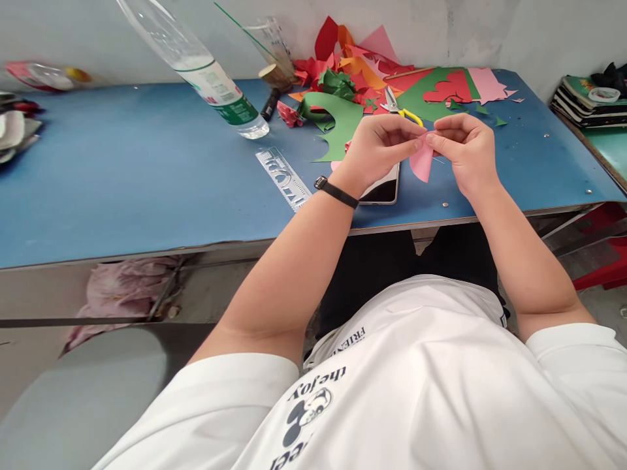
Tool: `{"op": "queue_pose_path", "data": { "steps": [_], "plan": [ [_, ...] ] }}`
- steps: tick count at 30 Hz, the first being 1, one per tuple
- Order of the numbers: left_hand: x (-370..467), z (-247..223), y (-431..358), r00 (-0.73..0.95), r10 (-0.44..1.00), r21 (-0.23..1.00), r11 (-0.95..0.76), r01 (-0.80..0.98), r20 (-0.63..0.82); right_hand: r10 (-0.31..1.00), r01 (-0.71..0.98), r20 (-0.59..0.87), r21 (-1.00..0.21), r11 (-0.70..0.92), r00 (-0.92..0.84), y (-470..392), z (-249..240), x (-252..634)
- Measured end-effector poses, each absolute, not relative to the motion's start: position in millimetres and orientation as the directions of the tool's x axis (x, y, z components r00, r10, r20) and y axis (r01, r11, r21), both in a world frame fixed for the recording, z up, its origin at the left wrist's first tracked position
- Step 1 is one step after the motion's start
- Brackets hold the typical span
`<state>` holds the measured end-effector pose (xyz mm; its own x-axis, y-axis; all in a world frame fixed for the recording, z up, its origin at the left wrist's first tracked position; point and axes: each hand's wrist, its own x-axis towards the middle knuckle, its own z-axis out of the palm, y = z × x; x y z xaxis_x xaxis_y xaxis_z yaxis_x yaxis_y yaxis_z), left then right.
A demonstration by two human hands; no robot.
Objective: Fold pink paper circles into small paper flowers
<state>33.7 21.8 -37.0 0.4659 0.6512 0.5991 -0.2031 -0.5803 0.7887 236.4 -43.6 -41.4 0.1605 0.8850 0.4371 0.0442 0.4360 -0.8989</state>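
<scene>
Between my two hands, above the table's front edge, is a small pink paper piece [422, 162], its wide end hanging down. My left hand [385, 147] pinches its upper left part between thumb and fingers. My right hand [463, 149] pinches the top right corner, the fingertips of both hands almost touching. Under my left hand lies a phone or tablet [385, 189], partly hidden. Yellow-handled scissors [410, 117] rest just beyond my fingertips. Green paper with cut-out curves [337, 124] lies to the left of my left hand.
A clear ruler stencil [283, 177] lies left of my wrist. Behind it stands a tilted-looking water bottle [215, 85]. Crumpled and cut red, orange and green paper [337, 85] is heaped by the wall. Stacked books [582, 108] are at the far right, a grey stool [93, 398] at lower left.
</scene>
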Motion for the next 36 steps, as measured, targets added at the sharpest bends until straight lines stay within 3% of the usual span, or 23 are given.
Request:
{"op": "queue_pose_path", "data": {
  "steps": [12, 17, 21, 36],
  "plan": [
    [33.7, -45.9, 42.8, 0.499, 0.693, 0.834, -0.538, -0.123, 0.521, 0.887, 0.008, 0.423, -0.903, 0.429, 0.185, -41.3, -45.6, 239.3],
    [33.6, -42.0, 30.9, 0.441, 0.709, 0.815, -0.571, -0.099, 0.550, 0.874, -0.049, 0.451, -0.883, 0.466, 0.182, -42.7, -50.1, 244.4],
    [33.3, -30.2, 9.9, 0.375, 0.764, 0.825, -0.564, -0.007, 0.525, 0.892, -0.098, 0.390, -0.903, 0.419, 0.227, -49.8, -42.4, 238.5],
    [35.2, -17.8, -5.8, 0.397, 0.784, 0.833, -0.547, 0.081, 0.477, 0.875, 0.172, 0.443, -0.894, 0.414, 0.194, -38.0, -45.9, 233.5]
  ]
}}
